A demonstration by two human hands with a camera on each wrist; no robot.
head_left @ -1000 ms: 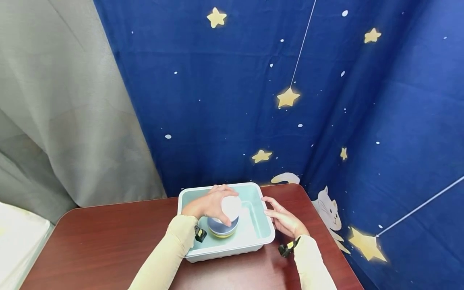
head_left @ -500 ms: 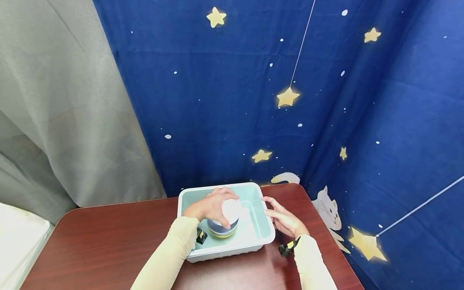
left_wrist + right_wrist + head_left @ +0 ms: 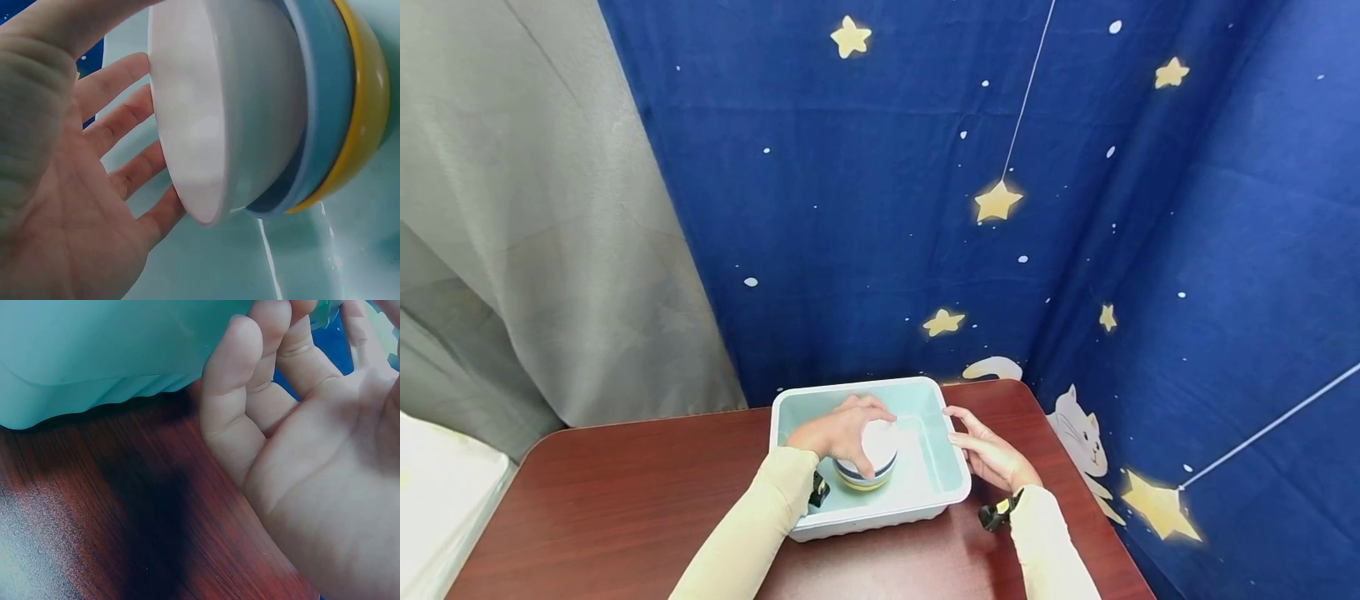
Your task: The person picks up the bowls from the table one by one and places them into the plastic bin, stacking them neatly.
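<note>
My left hand [image 3: 838,432] grips a white bowl [image 3: 187,112] by its rim, thumb on the near side and fingers on the far side. The white bowl sits down inside a blue bowl [image 3: 331,75], which is nested in a yellow bowl [image 3: 373,81]. This stack stands in the left half of a pale green plastic basin [image 3: 857,387]. At the basin's right side, my right hand [image 3: 988,457] holds the rim with thumb and fingers; in the right wrist view its fingers curl against the outer wall.
The basin rests on a brown wooden table [image 3: 625,500], near its back edge. Behind hang a grey curtain [image 3: 587,250] and a blue curtain [image 3: 865,208] with stars. A white object [image 3: 445,508] lies at the far left.
My left hand has lowered the white bowl further into the blue bowl, so less of the blue inside shows. My right hand has stayed at the basin's rim.
</note>
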